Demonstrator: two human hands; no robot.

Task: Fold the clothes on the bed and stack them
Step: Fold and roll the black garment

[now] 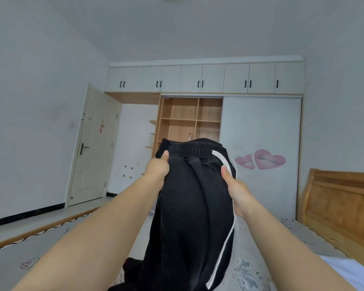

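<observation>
— Left hand (157,168) first: where does it sit?

— Its fingers are curled round the left end of the elastic waistband, thumb on the near side. Across from it the right hand (231,180) pinches the other side of the black trousers (185,198), thumb pressed against the cloth just inside the white side stripe (225,246).

— So the garment is off the bed?

— Mostly. The person holds it up at arm's length over the bed (40,244), waistband uppermost. The legs hang straight down, and the lower ends seem to bunch on the patterned bedspread at the bottom edge, though that part is cut off.

— How far along would the task be?

— Early, by the look of it. No fold is in these trousers yet; they hang loose and creased, bellied out between the two hands. No finished stack shows anywhere. Something white lies at the lower right corner, too little of it visible to name.

— And the cloth itself?

— Thick, soft, dark knit with a ribbed waist, likely heavy enough to drape without springing back. Laying it flat, legs together, then folding and stacking all remain.
</observation>
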